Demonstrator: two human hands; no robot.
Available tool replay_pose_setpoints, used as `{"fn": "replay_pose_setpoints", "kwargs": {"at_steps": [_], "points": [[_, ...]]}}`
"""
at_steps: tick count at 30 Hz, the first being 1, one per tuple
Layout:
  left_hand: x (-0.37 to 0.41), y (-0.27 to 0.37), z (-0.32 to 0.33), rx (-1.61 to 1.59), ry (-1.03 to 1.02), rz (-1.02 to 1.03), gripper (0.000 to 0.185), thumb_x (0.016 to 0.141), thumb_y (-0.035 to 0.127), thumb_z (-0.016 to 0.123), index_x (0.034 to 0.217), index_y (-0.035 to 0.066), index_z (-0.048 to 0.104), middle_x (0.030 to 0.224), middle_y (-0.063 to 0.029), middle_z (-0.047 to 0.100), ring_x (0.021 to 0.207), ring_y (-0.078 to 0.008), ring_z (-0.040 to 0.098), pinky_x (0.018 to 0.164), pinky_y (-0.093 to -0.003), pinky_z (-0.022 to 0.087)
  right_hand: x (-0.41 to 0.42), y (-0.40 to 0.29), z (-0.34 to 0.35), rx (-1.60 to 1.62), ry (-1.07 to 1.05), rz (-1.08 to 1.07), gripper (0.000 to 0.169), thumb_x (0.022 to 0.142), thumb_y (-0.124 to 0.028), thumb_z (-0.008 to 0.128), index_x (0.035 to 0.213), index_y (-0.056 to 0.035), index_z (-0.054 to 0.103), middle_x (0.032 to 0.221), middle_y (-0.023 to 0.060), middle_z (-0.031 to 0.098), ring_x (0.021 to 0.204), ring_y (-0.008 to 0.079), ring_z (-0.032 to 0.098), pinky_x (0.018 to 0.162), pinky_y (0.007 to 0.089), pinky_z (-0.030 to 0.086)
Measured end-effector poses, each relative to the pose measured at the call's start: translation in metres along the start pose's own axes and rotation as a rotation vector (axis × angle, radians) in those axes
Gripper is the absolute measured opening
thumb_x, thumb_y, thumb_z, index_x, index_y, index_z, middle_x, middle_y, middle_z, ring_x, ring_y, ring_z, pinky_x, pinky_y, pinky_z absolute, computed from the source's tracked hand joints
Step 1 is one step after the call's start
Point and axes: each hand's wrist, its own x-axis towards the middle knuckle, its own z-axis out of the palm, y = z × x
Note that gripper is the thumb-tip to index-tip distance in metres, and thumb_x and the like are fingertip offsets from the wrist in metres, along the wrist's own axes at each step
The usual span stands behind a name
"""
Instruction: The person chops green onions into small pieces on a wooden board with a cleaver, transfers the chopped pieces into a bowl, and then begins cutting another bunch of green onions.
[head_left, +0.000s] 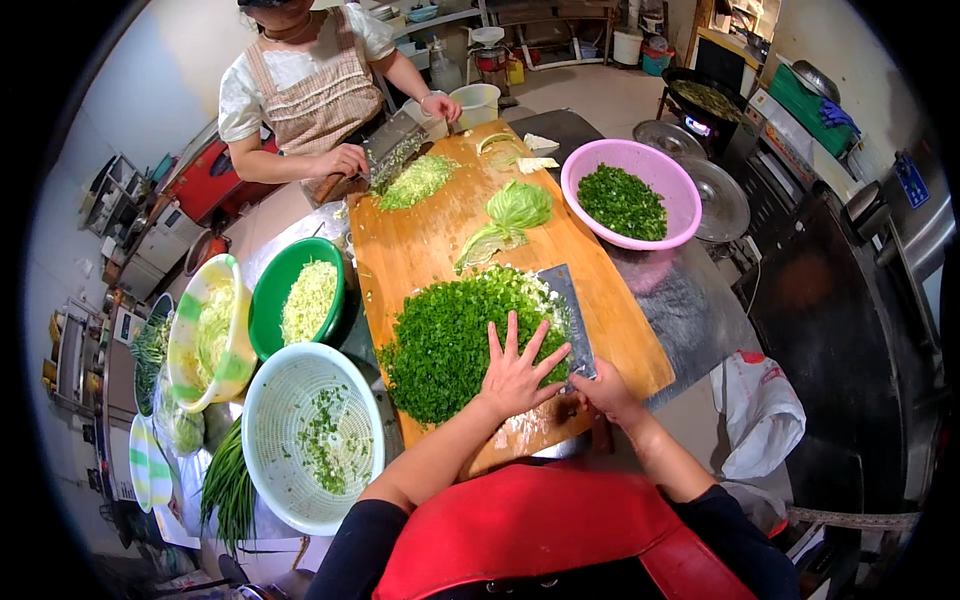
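A large pile of chopped green onions (442, 345) lies on the near half of a long wooden cutting board (420, 247). My left hand (517, 375) rests on the right side of the pile with its fingers spread. Closed around the handle end of a cleaver (571, 319) is my right hand (606, 391). The cleaver's broad blade stands along the pile's right edge, by the pale chopped stems. Cabbage pieces (517, 205) sit beyond the pile. At the board's far end lies finely chopped cabbage (420, 182).
Across the board, a co-worker (315, 97) holds another cleaver (394, 146). A pink basin (682, 202) of chopped greens stands right. At left are a green basin (259, 300), a patterned colander (240, 337), a pale blue colander (259, 442) and whole green onions (229, 480).
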Motion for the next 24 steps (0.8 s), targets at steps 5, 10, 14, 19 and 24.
{"fn": "replay_pose_setpoints", "kwargs": {"at_steps": [5, 10, 14, 19, 24], "points": [[0.013, -0.004, -0.001, -0.060, 0.037, -0.053, 0.052, 0.076, 0.051, 0.058, 0.124, 0.033, 0.050, 0.141, -0.0112, 0.029, 0.126, -0.0552, 0.013, 0.093, -0.0728, 0.014, 0.012, 0.006, 0.010, 0.036, -0.061, 0.030, 0.020, 0.082, -0.008, 0.055, 0.100, -0.0038, 0.046, 0.060, 0.0009, 0.050, 0.044, 0.0083, 0.047, 0.037, 0.0238, 0.039], [0.019, -0.006, 0.000, -0.124, 0.060, -0.059, 0.045, 0.075, 0.043, 0.062, 0.118, 0.030, 0.055, 0.140, -0.0078, 0.033, 0.127, -0.0544, 0.014, 0.091, -0.0730, 0.019, 0.005, 0.001, 0.008, 0.114, -0.069, 0.002, 0.024, 0.081, -0.004, 0.052, 0.104, -0.0048, 0.046, 0.064, 0.0012, 0.050, 0.045, 0.0080, 0.047, 0.039, 0.0234, 0.040], [0.030, -0.006, -0.010, -0.144, 0.064, -0.029, 0.044, 0.073, 0.039, 0.065, 0.116, 0.029, 0.057, 0.138, -0.0060, 0.035, 0.127, -0.0540, 0.015, 0.090, -0.0731, 0.021, -0.001, -0.008, 0.006, 0.182, -0.022, -0.017, 0.017, 0.081, -0.006, 0.054, 0.097, -0.0039, 0.047, 0.060, 0.0017, 0.050, 0.043, 0.0087, 0.047, 0.038, 0.0232, 0.039], [0.042, -0.008, -0.019, -0.121, 0.108, 0.026, 0.043, 0.073, 0.041, 0.063, 0.114, 0.028, 0.058, 0.135, -0.0049, 0.039, 0.127, -0.0539, 0.015, 0.090, -0.0731, 0.021, -0.004, -0.026, 0.006, 0.161, -0.032, -0.071, 0.010, 0.081, -0.007, 0.056, 0.090, -0.0047, 0.050, 0.059, 0.0003, 0.050, 0.043, 0.0074, 0.047, 0.039, 0.0217, 0.039], [0.043, -0.010, -0.031, -0.128, 0.146, 0.034, 0.041, 0.074, 0.043, 0.061, 0.112, 0.027, 0.060, 0.134, -0.0055, 0.041, 0.127, -0.0536, 0.016, 0.092, -0.0729, 0.018, -0.006, -0.036, 0.010, 0.204, -0.052, -0.069, 0.010, 0.082, -0.005, 0.056, 0.090, -0.0047, 0.050, 0.062, 0.0035, 0.056, 0.042, 0.0057, 0.046, 0.038, 0.0202, 0.039]]}}
